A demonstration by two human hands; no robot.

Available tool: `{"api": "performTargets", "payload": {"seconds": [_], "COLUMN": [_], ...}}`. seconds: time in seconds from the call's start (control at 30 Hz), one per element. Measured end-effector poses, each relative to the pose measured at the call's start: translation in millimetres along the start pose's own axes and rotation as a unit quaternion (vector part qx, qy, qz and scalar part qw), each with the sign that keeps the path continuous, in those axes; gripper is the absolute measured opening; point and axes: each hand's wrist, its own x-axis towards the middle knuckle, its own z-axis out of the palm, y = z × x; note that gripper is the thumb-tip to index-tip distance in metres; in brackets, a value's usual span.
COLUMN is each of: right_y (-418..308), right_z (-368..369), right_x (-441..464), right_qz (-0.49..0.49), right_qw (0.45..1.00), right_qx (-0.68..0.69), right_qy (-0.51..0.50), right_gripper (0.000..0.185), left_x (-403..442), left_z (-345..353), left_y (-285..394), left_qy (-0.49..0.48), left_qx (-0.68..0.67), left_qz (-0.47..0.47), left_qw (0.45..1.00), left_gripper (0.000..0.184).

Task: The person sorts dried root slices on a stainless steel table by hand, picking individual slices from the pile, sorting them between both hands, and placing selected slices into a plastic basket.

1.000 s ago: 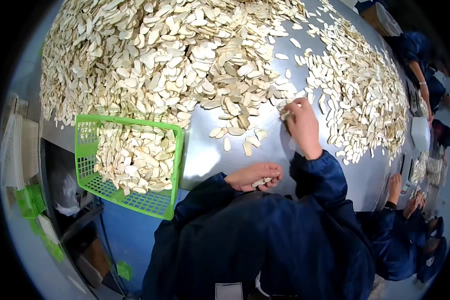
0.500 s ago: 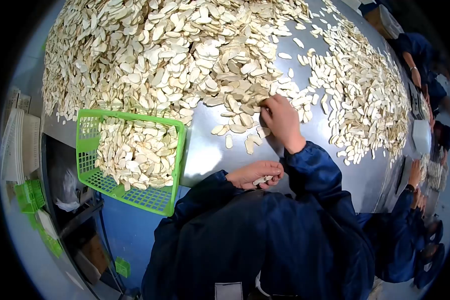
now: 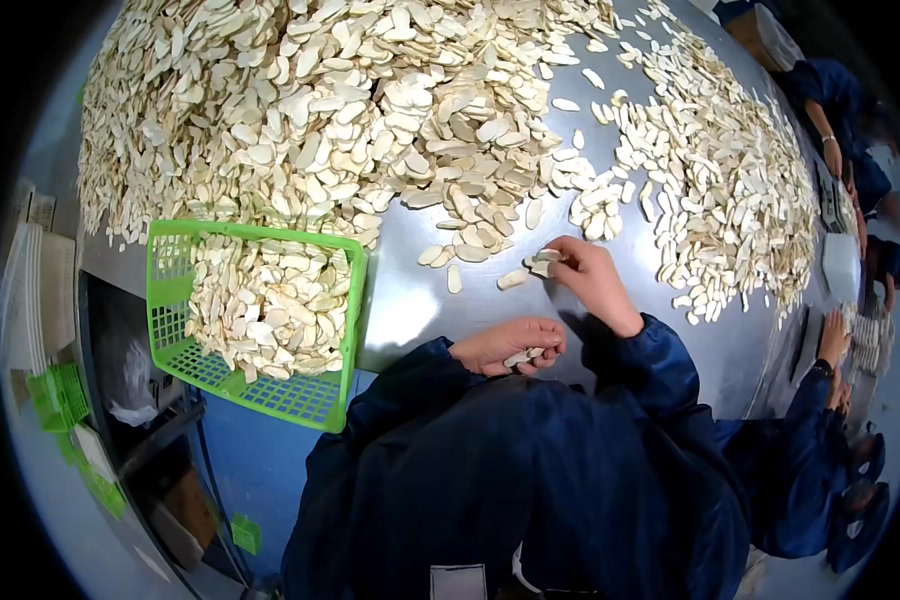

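Pale, flat slices form a large heap (image 3: pixel 310 110) on the metal table. Near the table's front edge, my left hand (image 3: pixel 510 346) is curled around a few slices (image 3: pixel 523 357). My right hand (image 3: pixel 592 280), further right and forward, pinches slices (image 3: pixel 543 262) between thumb and fingers, just above the table. A single slice (image 3: pixel 512 280) lies to the left of those fingertips. Left of my hands, a tilted green basket (image 3: pixel 357 330) holds many slices (image 3: pixel 270 305).
A second heap of slices (image 3: pixel 735 190) spreads over the right of the metal table (image 3: pixel 400 290). Co-workers in dark blue sit at the right, one with a hand (image 3: pixel 832 338) on the table. White trays (image 3: pixel 55 300) stand at the far left.
My right hand has moved from the heap's lower edge toward me and now pinches slices. My left hand has stayed in place. A co-worker's hands at the right have shifted.
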Motion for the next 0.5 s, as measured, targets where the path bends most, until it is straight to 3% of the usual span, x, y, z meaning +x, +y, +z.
{"api": "performTargets", "payload": {"seconds": [0.13,0.23,0.3,0.4,0.5], "right_y": [9,14,15,5,-11], "right_z": [-8,-15,-14,-11,-8], "right_x": [-4,-7,-10,-18,-23], "right_qz": [0.098,0.113,0.053,-0.035,-0.042], "right_qw": [0.957,0.96,0.991,0.947,0.962], "right_qx": [0.272,0.257,0.067,-0.17,-0.157], "right_qy": [-0.005,-0.01,0.103,0.269,0.218], "right_gripper": [0.014,0.017,0.02,0.025,0.023], "left_x": [0,0,-1,0,0], "left_z": [-1,1,0,-1,0], "left_y": [-1,0,0,0,0], "left_qy": [-0.003,-0.005,-0.006,-0.006,0.002], "left_qx": [0.0,0.002,0.0,-0.003,0.004], "left_qz": [-0.002,0.003,0.004,0.003,0.004], "left_qw": [1.0,1.0,1.0,1.0,1.0], "left_gripper": [0.014,0.014,0.014,0.014,0.014]}}
